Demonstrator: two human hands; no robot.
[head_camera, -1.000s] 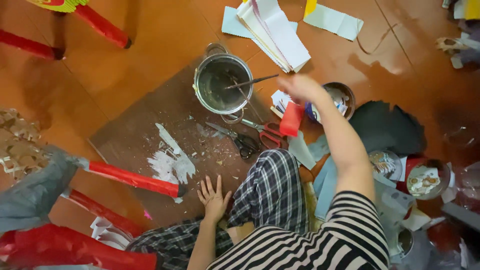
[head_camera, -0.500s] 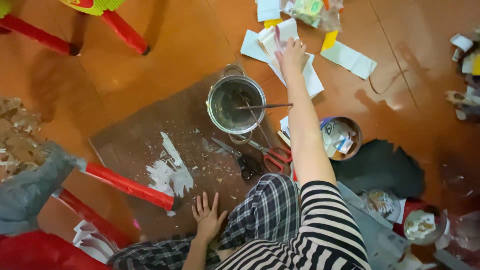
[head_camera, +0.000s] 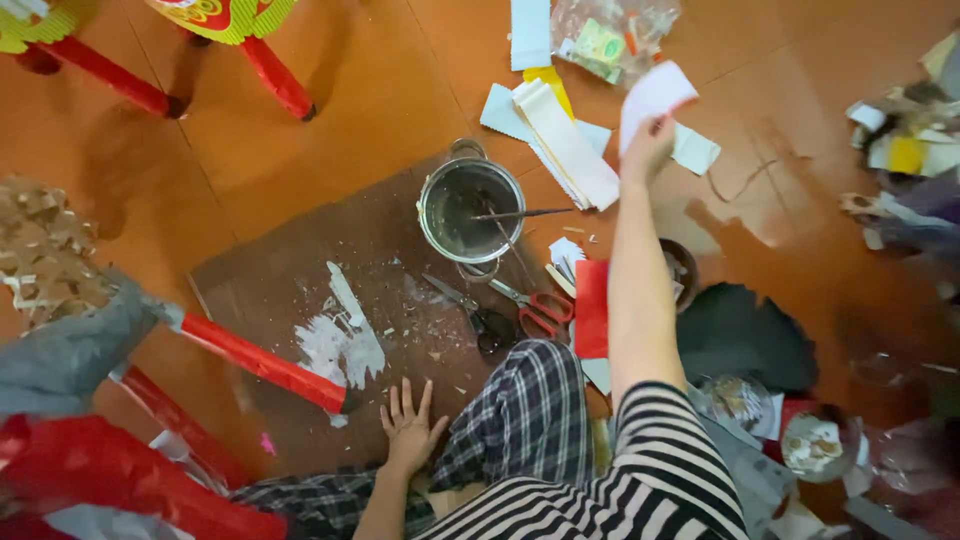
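A white sheet of paper (head_camera: 655, 95) is pinched in the closed right hand (head_camera: 647, 150), which is stretched far forward, just right of the stack of white strips (head_camera: 570, 145) whose long axis is angled away leftward. The left hand (head_camera: 410, 428) is pressed flat, fingers spread, empty, on the brown board (head_camera: 300, 270), well behind

Floor (head_camera: 380, 110) w/ board (head_camera: 300, 280), papers (head_camera: 565, 140)

right hand (head_camera: 648, 150) outstretched, left hand (head_camera: 410, 428) flat, splayed
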